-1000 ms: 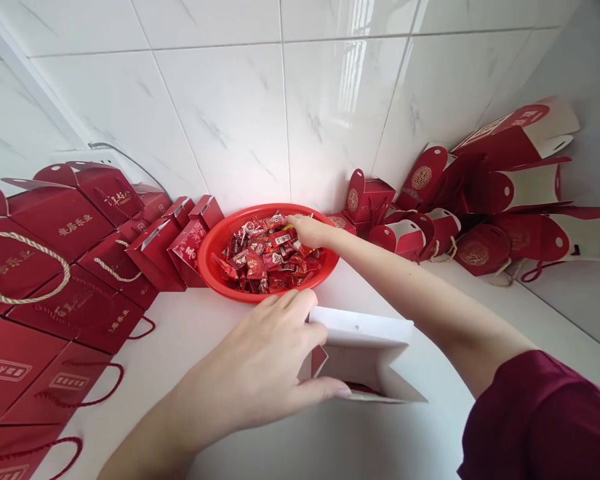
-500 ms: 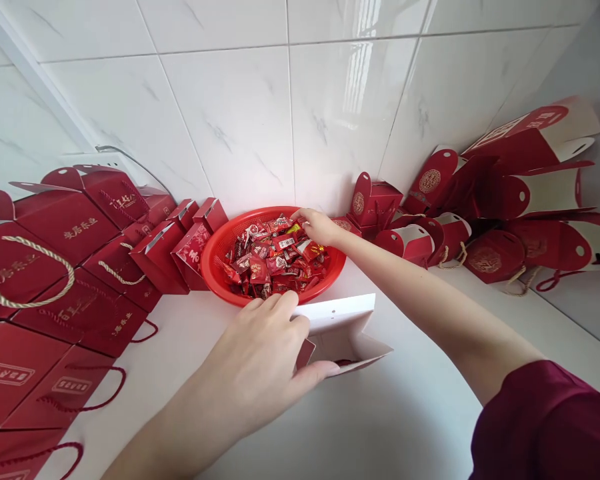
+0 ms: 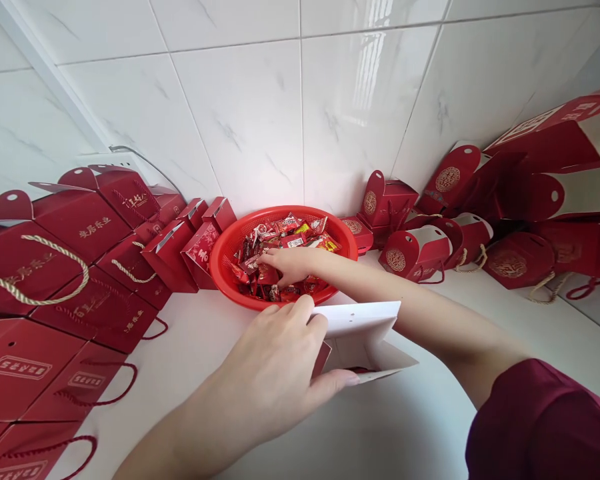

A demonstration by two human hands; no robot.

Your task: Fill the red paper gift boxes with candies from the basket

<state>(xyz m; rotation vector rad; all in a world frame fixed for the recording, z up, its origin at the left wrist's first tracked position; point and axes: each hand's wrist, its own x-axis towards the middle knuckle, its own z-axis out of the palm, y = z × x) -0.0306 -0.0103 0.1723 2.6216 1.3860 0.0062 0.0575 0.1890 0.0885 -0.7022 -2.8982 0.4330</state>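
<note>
A red plastic basket (image 3: 345, 248) of wrapped candies (image 3: 293, 230) stands against the tiled wall. My right hand (image 3: 287, 265) reaches over its near part, fingertips down among the candies; whether they pinch one is hidden. In front of the basket, my left hand (image 3: 280, 363) is closed on the left edge of an opened paper box (image 3: 363, 323), its thumb at the near rim and its fingers at the far flap. The box's mouth faces up, with its white inside showing and something dark red low inside it.
Stacked red gift boxes (image 3: 87, 230) with rope handles fill the left side. Small red boxes (image 3: 200, 250) stand beside the basket. More red boxes (image 3: 420, 250), several with open tops, crowd the right side along the wall. A wall socket (image 3: 123, 160) is behind the left stack.
My right hand has moved from the basket's far right rim to its near left part. My left hand still holds the box. The view has shifted slightly.
</note>
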